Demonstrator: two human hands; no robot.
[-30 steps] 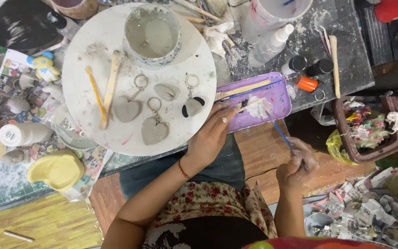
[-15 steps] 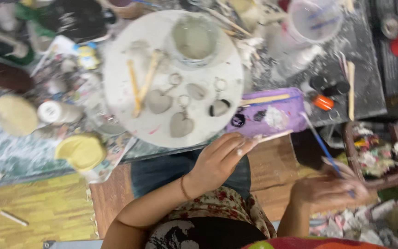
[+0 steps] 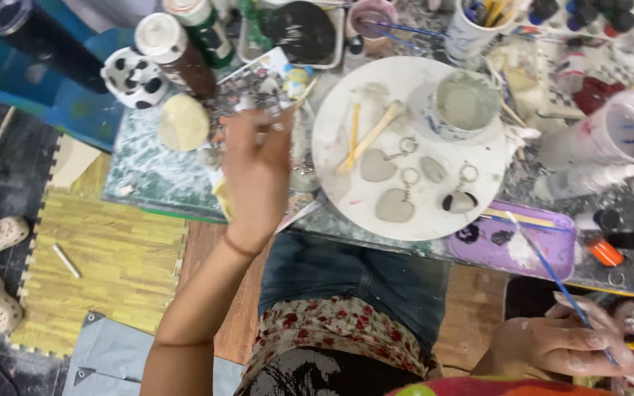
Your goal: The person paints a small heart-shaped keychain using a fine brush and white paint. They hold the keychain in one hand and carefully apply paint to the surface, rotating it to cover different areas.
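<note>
Beside the round white board [image 3: 346, 183], right hand [image 3: 559, 341] pinches a thin blue paintbrush [image 3: 552, 271]

Even, soft light is spread over the scene; only faint shadows are cast. The raised left hand [image 3: 257, 172] is smeared by motion blur, and the edges are slightly softened.

— What's the thin blue-handled paintbrush [image 3: 552, 273] doing?

— It slants across the picture's four o'clock corner, its pale bristled tip up at eleven o'clock over the purple rectangular plastic tray [image 3: 544, 258], its handle running down to five o'clock.

— And the tray?

— Flat on the desk edge, smeared with dark and white paint blobs.
</note>
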